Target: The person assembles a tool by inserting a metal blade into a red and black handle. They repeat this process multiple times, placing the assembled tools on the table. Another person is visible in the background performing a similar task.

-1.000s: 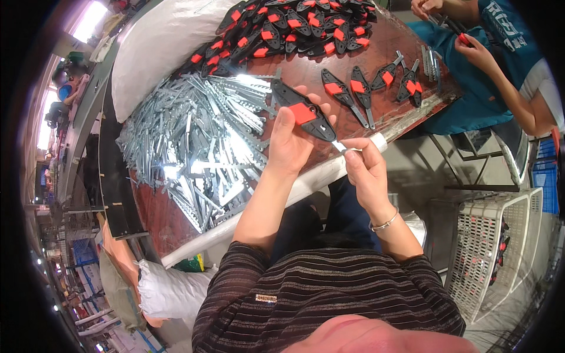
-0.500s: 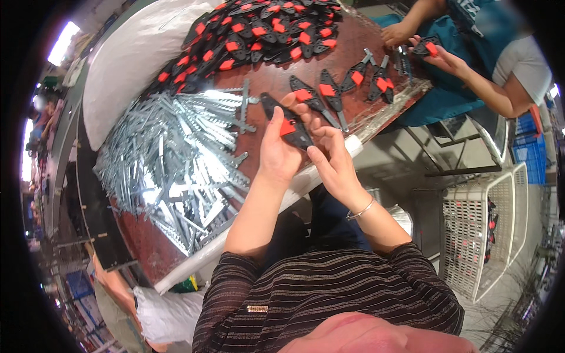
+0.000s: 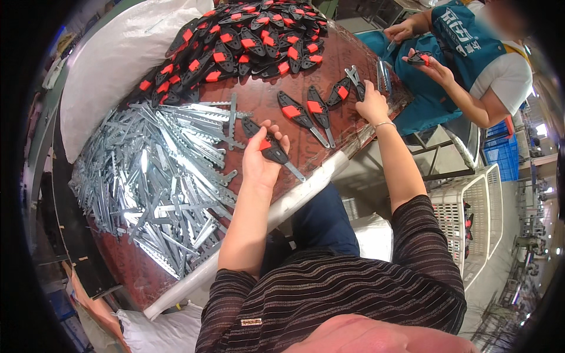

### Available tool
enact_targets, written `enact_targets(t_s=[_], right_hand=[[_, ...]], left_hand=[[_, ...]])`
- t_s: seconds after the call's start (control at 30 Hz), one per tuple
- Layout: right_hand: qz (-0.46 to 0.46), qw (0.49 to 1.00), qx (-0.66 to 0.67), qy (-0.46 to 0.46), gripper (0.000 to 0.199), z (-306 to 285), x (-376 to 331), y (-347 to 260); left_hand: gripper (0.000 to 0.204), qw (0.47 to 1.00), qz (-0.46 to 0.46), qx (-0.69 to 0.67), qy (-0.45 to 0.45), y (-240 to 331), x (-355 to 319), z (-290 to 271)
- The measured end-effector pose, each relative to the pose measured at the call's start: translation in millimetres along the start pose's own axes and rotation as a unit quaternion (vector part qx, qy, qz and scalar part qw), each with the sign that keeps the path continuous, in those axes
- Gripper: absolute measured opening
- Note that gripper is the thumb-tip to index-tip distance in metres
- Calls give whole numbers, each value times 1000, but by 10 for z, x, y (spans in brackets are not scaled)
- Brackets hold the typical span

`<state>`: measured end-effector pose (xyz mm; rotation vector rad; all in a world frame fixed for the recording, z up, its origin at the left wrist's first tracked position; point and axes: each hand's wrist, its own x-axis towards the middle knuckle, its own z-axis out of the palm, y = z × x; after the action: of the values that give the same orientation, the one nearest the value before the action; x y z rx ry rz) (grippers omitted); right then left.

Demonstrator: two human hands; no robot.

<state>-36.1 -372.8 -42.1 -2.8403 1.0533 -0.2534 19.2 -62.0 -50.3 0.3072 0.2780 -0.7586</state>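
Note:
My left hand (image 3: 263, 154) is closed around a black diamond-shaped plastic holder (image 3: 273, 152) with a red block. A flat metal strip (image 3: 293, 171) sticks out of its near end. Stretched out to the right, my right hand (image 3: 374, 106) has its fingers bent down at another black-and-red holder (image 3: 358, 88); its fingertips are partly hidden. Between my hands lie two holders with strips, one on the left (image 3: 296, 110) and one on the right (image 3: 318, 107). A third holder (image 3: 339, 92) is just beside the one at my right fingers.
Loose notched metal strips (image 3: 159, 182) are heaped on the red-brown table (image 3: 126, 265) at left. Behind them rises a pile of black-and-red holders (image 3: 247, 44) beside a white sack (image 3: 106, 76). Across the right corner, a co-worker's hand (image 3: 435, 72) holds a holder. White crates (image 3: 477, 206) stand at right.
My right hand has left the holder in my left hand and moved right to the holders on the table. The held holder has come lower, and its metal strip now shows.

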Motion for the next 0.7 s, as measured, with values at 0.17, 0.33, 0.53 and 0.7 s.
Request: enact_targets(t_s=[0.17,0.33,0.53,0.7], right_hand=[[61,991,100,68,63,51,54,-15],[92,981,170,10,65,135,319,-428],[73,997,1,-30,83,139,305,-709],[9,984,176,15,74,20,168,-596]], left_hand=[[17,999,-16,-36,29,-10,-25,47],[16,999,-8,-33,22,-11,14,8],[15,998,7,-52,39,16,55,-12],[15,998,4,-48,46,-31,80,-3]])
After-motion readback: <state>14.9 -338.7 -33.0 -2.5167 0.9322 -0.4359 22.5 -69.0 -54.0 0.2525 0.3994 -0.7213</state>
